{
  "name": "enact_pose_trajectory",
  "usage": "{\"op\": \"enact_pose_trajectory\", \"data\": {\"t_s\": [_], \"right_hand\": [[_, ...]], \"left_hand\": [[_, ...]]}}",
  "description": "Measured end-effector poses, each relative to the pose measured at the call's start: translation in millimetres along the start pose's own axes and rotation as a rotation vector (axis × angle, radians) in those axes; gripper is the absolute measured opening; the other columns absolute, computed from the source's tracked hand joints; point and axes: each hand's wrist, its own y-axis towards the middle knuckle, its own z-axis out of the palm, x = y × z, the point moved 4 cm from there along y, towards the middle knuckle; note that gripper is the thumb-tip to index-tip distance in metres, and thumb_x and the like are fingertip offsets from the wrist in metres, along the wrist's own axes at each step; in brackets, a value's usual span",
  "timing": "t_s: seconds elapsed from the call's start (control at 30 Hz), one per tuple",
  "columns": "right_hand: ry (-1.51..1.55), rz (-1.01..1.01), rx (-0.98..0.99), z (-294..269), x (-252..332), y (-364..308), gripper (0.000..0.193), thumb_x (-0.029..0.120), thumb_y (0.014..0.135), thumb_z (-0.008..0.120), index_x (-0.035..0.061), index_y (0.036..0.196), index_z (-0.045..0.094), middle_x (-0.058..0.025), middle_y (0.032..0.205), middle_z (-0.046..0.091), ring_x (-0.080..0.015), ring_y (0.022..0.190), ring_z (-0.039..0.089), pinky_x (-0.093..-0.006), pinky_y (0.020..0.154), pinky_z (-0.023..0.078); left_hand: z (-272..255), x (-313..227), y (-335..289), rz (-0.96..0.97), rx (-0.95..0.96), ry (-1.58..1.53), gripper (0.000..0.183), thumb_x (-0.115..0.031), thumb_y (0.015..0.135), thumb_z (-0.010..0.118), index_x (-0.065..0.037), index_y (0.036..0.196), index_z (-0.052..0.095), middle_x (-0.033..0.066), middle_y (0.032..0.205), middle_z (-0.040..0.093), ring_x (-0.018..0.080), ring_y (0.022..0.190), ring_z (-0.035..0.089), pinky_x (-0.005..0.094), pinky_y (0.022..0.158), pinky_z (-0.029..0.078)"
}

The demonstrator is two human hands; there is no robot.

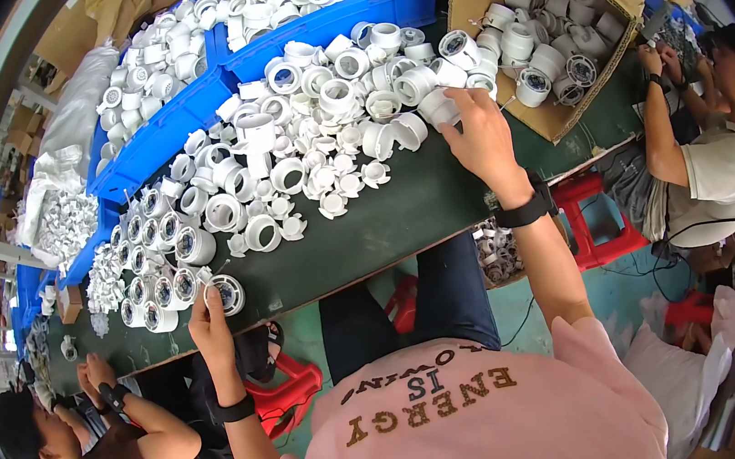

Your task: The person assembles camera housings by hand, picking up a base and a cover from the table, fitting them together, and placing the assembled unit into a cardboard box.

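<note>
Left hand (210,320) pinches a round white fitting (229,294) with a dark centre, set on the table edge at seven o'clock. Right hand (483,137) reaches out at one o'clock, fingers curled around a white cylinder (441,107) at the edge of the loose pile (319,134). Each wrist wears a black band.

Just left of the pinched fitting, finished ones (156,265) stand in tidy rows, more than a dozen, too tightly packed for an exact count. The loose pile spreads across the centre: rings, caps, collars, far too many to count.

Packages now: one brown cardboard box (590,101) at two o'clock, flaps open, full of white fittings. Two blue plastic bins (333,23) at twelve and eleven o'clock, heaped with white parts. Clear bags (58,212) of small pieces at nine o'clock.

The table (384,218) is dark green and runs diagonally. Below it are a teal floor and three red stools (591,220). Two other people work here, one (717,159) at three o'clock and one (111,454) at seven o'clock.
</note>
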Motion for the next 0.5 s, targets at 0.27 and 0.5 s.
{"op": "enact_pose_trajectory", "data": {"t_s": [0.27, 0.5], "right_hand": [[-0.152, 0.102, 0.071, 39.4, -25.5, 23.4, 0.054, 0.035, 0.073, 0.07, 0.0044, 0.114, 0.051, -0.0193, 0.098, 0.064, -0.037, 0.087, 0.063, -0.0449, 0.073, 0.051], [0.015, 0.11, -0.096, 1.7, 0.3, -14.4, 0.051, 0.021, 0.067, 0.076, -0.0007, 0.107, 0.052, -0.0195, 0.102, 0.053, -0.0393, 0.095, 0.053, -0.0444, 0.08, 0.045]], "left_hand": [[-1.4, -21.0, 46.1, 0.268, -0.311, 0.579, 0.03, -0.027, 0.084, 0.07, 0.001, 0.087, 0.061, 0.0078, 0.077, 0.058, 0.0153, 0.065, 0.054, 0.0278, 0.06, 0.045], [19.4, -106.8, 143.3, 0.414, -0.187, 0.309, 0.019, -0.017, 0.082, 0.067, -0.002, 0.092, 0.061, 0.0063, 0.077, 0.061, 0.0138, 0.065, 0.054, 0.0274, 0.061, 0.045]]}}
